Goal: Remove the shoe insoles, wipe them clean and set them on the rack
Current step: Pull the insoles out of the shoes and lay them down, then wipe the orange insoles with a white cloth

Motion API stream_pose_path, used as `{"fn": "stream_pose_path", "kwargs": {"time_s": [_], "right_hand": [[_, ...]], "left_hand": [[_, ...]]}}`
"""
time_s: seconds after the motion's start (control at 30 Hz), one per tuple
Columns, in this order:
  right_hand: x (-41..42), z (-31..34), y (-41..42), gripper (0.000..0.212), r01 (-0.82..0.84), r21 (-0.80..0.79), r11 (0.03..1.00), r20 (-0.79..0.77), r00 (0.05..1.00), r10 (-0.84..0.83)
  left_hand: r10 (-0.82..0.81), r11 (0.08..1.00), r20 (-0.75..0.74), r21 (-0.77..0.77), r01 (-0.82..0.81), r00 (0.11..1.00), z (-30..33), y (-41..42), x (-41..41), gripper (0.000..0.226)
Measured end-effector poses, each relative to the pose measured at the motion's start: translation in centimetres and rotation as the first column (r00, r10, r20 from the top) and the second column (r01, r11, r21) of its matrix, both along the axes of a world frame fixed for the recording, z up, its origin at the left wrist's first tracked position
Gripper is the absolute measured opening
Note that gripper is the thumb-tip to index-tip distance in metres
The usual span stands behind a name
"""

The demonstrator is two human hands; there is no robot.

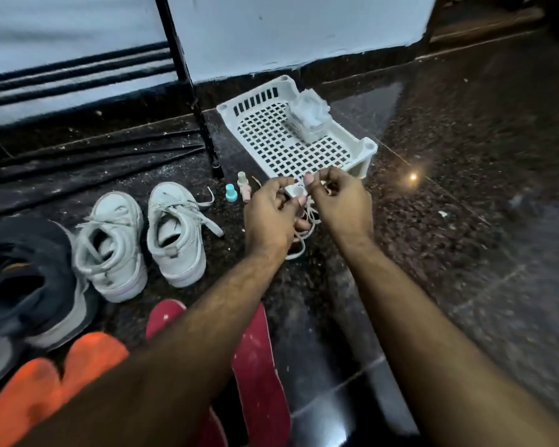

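A person's two hands meet low over a dark speckled floor [433, 188], at the near edge of a white plastic rack [291, 140] lying flat by the wall. The left hand [271, 214] has its fingers curled, pinching a small white cap-like piece [293, 191] between thumb and fingertips; the right hand [339, 195] is also curled, its thumb and forefinger closing on the same piece. White laces [307, 227] hang in loops beneath the hands, partly hidden behind the left one, and where they end cannot be made out. A pack of wipes [310, 119] sits in the rack's far right corner. Just left of the hands stand a small blue-capped bottle [231, 192] and a pale pink one [244, 185], near the foot of a black metal stand [204, 124]. A pair of white sneakers [142, 240] sits side by side to the left, laces loose, with a dark sneaker [29, 285] further left, cut off by the frame edge. The insoles lie on the floor nearest the camera: two orange insoles [62, 375] at lower left and two red insoles [255, 366] beside them, all largely covered by the left forearm. The picture is blurred toward its right side, where a bright glare spot [413, 177] shows on the floor.
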State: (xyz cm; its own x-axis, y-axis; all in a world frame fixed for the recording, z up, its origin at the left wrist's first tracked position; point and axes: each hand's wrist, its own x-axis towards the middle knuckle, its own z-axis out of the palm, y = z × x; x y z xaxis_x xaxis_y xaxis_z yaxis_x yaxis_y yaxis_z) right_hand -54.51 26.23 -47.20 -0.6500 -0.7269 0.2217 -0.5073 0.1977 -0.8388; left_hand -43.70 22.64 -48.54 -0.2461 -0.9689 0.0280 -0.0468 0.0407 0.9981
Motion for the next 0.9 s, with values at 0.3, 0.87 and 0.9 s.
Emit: {"fn": "stream_pose_path", "kwargs": {"time_s": [0.3,0.87,0.9], "right_hand": [[5.4,-0.1,16.2,0.007,0.125,0.107,0.986,0.343,0.927,-0.155],[8.5,-0.7,23.1,0.015,0.038,0.237,0.971,0.656,0.731,-0.188],[8.6,-0.7,23.0,0.015,0.029,0.256,0.966,0.654,0.731,-0.195]], "left_hand": [[-0.058,0.977,-0.091,0.201,0.075,0.994,-0.4,17.3,3.8,0.026],[-0.047,0.996,0.161,0.086,0.034,0.986,-3.6,23.5,7.3,0.026],[-0.051,0.996,0.188,0.079,0.037,0.981,-3.7,23.5,7.5,0.026]]}}
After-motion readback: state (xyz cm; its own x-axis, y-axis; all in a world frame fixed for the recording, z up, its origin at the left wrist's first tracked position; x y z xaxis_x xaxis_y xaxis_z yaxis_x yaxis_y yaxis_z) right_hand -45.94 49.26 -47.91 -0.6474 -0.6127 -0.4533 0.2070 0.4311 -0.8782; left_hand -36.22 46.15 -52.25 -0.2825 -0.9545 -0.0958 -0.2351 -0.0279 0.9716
